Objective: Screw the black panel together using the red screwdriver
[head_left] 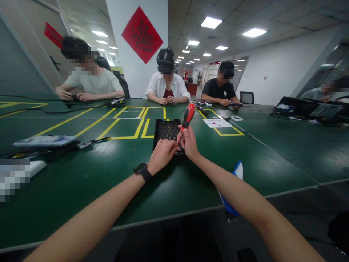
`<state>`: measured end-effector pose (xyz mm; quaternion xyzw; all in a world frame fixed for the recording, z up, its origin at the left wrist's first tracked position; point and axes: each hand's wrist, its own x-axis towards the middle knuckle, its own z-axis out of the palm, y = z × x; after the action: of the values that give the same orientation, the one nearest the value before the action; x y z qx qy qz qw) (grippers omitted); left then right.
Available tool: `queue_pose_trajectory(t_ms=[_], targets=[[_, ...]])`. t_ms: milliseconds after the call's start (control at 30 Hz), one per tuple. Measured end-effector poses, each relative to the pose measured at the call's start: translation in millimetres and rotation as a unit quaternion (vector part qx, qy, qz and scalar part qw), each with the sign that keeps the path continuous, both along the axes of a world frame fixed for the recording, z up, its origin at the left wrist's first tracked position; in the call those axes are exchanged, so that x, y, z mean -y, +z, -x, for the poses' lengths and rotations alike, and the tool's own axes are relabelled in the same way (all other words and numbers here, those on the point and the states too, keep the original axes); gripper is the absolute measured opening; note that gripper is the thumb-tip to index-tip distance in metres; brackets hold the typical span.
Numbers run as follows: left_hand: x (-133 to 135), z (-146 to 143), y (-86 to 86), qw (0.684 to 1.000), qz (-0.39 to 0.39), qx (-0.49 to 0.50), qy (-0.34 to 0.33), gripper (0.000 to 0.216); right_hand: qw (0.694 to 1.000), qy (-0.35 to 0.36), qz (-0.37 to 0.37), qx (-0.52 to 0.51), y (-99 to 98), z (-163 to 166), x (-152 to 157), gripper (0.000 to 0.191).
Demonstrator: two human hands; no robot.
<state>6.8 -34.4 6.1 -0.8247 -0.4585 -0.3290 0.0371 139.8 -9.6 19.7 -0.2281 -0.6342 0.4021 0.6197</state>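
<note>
The screwdriver [188,115], with its red and black handle, stands nearly upright in the right grip [189,142], its top leaning a little to the right. The fingers close around its lower part, so that most of the handle rises clear above them and the shaft runs down between the two hands. The left grip [163,153] is bent in just beside the shaft's lower end, thumb and fingers drawn together; whether they pinch the shaft, a small part or nothing, I cannot tell. The screwdriver's tip is hidden among the fingers.

Both hands are over the near right part of a black tray [156,135] with a patterned floor, which lies on the green worktop [114,193]. A dark watch [142,171] is on the left wrist. A blue and white object [239,169] lies partly under the right forearm. Beyond the tray, to the right, are a white sheet [222,123] and, near it, a white ring [236,118]. Three people sit along the far side.
</note>
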Motion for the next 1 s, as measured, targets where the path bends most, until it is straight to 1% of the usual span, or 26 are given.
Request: queue_pose_trajectory(t_ms=[100,167,267,333,433,567,700,833,1000], targets=[[0.6,-0.3,0.5,1.0,0.002,-0.007,-0.003,0.014,1.0,0.024,0.0,-0.004,-1.0,-1.0,-1.8,0.035],[0.1,0.2,0.1,1.0,-0.001,-0.009,-0.008,0.014,0.999,0.032,-0.001,-0.01,-1.8,-0.8,-2.6,0.031],[-1.5,1.5,-1.2,1.0,-0.001,-0.012,-0.011,0.015,1.0,0.028,0.001,-0.011,-2.2,0.0,-2.6,0.023],[-2.2,2.1,-2.1,1.0,0.002,-0.013,-0.009,0.015,1.0,0.019,0.004,-0.009,-2.0,0.5,-2.3,0.022],[-1.9,1.6,-2.4,1.0,0.005,-0.007,-0.008,0.014,1.0,0.018,0.008,-0.017,-1.8,1.0,-2.0,0.026],[-0.4,0.1,-1.3,1.0,0.003,0.007,-0.005,0.01,0.998,0.04,0.014,-0.036,-2.4,2.1,-1.9,0.031],[-1.2,0.2,-0.7,1.0,0.007,0.004,0.001,0.015,0.998,0.051,0.023,-0.041,-2.7,3.0,-1.7,0.033],[-2.4,1.1,-0.8,1.0,0.019,0.018,-0.01,0.016,0.998,0.047,0.033,-0.039,-2.1,3.4,-1.8,0.035],[-2.8,1.9,-2.7,0.999,0.023,0.017,-0.027,0.013,0.999,0.025,0.032,-0.018,-1.8,4.2,-1.9,0.038]])
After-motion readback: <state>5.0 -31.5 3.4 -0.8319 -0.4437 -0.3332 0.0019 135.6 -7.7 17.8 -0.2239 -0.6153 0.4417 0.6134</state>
